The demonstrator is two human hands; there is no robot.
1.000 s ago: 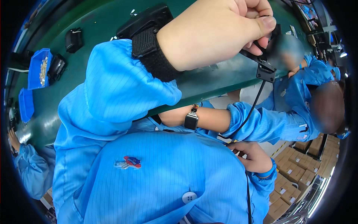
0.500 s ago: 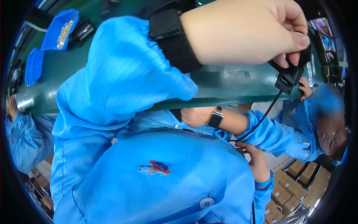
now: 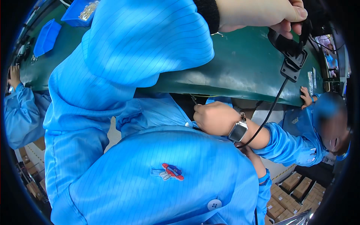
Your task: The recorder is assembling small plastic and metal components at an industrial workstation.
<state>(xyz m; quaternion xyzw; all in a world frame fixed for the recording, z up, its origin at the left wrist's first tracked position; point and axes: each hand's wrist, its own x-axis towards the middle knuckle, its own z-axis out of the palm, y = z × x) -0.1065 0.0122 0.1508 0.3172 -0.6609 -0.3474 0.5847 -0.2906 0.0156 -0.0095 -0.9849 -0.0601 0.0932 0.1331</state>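
Note:
My left arm reaches across to the upper right in a blue sleeve and black wristband. My left hand [image 3: 268,15] is closed, its thumb and fingers pinching a black strap [image 3: 279,41]. A black plastic bracket [image 3: 294,65] hangs below the strap, with a black cable [image 3: 273,105] running down from it toward my right side. Beside my torso, my right hand [image 3: 256,162] shows little more than its wrist, above a blue band. Its fingers are hidden behind a co-worker's forearm, so their hold cannot be seen.
A co-worker's hand [image 3: 213,118] wearing a watch [image 3: 238,131] reaches in front of my waist. That person stands at right. Blue bins [image 3: 48,35], one holding small parts, sit on the green table [image 3: 225,71] at upper left. Another person's hand [image 3: 14,77] rests far left. Cardboard boxes [image 3: 292,182] lie lower right.
My left hand has risen slightly, still holding the strap, and more of the bracket shows. The watch-wearing hand has shifted right and down. My right hand's fingers have become hidden.

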